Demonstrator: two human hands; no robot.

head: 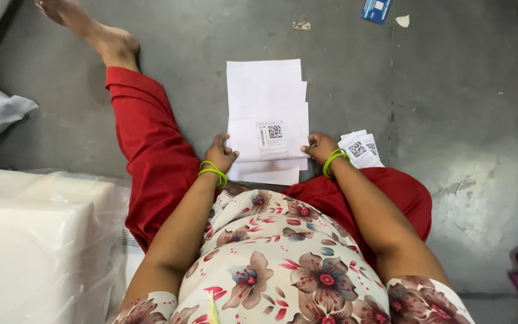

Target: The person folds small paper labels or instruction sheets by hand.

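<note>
Floor [463, 120]: grey concrete, the person seated on it, red trousers, one leg stretched up-left.

White plastic-wrapped block [31, 240]: lower left, beside the leg, well apart from the hands.

Paper stack [265, 96]: white sheets lying flat on the floor between the legs, fanned slightly. Long axis runs away from the person, near end at the hands, far end pointing to the top of the view. Top sheet carries a printed label near its lower edge. Nothing lies on the stack.

Left hand [220, 154]: fingers curled, gripping the stack's near left edge; green bangles at the wrist.

Right hand [319, 147]: fingers curled on the near right edge; whether it pinches the sheets or only presses them is not clear from this angle.

Small labels [362, 150]: a few white slips just right of the right hand, on the floor.

Blue card [376, 9]: top edge, well apart from the stack.
</note>
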